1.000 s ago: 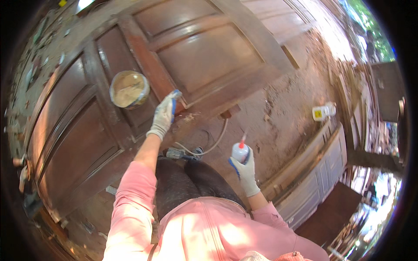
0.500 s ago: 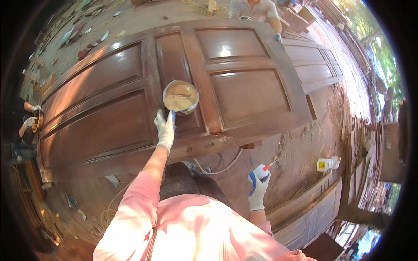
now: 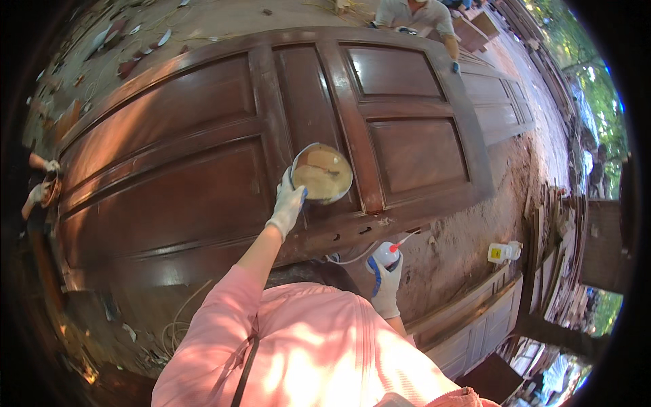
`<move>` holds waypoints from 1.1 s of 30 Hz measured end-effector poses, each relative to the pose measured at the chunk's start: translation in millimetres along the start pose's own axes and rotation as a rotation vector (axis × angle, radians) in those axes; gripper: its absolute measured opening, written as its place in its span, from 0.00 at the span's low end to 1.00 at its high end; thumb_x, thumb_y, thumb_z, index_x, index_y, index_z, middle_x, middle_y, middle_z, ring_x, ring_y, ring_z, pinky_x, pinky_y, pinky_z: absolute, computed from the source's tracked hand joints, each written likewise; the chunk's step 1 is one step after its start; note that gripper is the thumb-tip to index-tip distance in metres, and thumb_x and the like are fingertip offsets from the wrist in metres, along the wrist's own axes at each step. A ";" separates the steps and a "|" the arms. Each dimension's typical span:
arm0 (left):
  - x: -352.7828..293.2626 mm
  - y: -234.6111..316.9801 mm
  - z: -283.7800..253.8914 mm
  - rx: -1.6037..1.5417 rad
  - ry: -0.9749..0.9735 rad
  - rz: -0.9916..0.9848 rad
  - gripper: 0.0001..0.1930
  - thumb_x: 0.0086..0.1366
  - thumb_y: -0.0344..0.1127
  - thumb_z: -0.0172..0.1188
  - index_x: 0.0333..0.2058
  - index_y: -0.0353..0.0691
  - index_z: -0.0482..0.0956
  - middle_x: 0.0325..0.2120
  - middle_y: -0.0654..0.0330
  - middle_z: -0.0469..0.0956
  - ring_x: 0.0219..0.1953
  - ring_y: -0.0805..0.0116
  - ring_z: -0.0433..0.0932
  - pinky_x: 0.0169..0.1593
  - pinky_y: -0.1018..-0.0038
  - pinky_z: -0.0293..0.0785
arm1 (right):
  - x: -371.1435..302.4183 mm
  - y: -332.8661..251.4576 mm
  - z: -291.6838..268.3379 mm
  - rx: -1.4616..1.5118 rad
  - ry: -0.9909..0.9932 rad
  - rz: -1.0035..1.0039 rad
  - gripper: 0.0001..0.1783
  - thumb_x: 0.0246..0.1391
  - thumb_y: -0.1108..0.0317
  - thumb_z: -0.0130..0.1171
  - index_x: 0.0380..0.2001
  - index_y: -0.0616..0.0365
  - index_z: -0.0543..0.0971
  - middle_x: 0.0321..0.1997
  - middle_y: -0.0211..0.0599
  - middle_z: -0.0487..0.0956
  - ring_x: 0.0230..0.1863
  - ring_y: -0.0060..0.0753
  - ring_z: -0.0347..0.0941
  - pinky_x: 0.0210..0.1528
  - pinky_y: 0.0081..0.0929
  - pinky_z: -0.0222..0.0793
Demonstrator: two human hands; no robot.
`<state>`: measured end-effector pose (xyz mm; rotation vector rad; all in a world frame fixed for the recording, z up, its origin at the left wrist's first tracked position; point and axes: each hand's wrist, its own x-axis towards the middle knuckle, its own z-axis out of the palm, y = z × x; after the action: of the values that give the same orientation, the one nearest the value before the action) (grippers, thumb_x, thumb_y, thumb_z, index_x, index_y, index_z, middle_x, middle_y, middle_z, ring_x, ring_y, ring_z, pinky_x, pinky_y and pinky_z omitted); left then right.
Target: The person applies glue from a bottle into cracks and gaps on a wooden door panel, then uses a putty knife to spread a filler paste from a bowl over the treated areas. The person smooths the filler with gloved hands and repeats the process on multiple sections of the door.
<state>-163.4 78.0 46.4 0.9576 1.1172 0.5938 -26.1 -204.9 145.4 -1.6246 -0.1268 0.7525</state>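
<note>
Two gloved hands are busy: the left hand has its fingers closed on the near-left rim of a bowl of tan paste, which sits on a brown panelled door. The right hand wraps its fingers around a white squeeze bottle with a red nozzle, beside the door's near edge, while another person is at the far edge.
</note>
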 end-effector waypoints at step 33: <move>-36.7 -15.3 248.3 0.016 -0.438 -0.109 0.38 0.68 0.35 0.67 0.72 0.42 0.60 0.61 0.57 0.75 0.56 0.66 0.79 0.55 0.68 0.79 | 77.0 52.9 -227.9 0.577 0.393 0.068 0.34 0.53 0.85 0.66 0.63 0.54 0.72 0.55 0.32 0.78 0.55 0.35 0.80 0.60 0.35 0.79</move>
<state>54.5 -42.4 81.8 0.9763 0.7761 0.2673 137.8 -371.7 68.1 -1.1932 0.3973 0.4486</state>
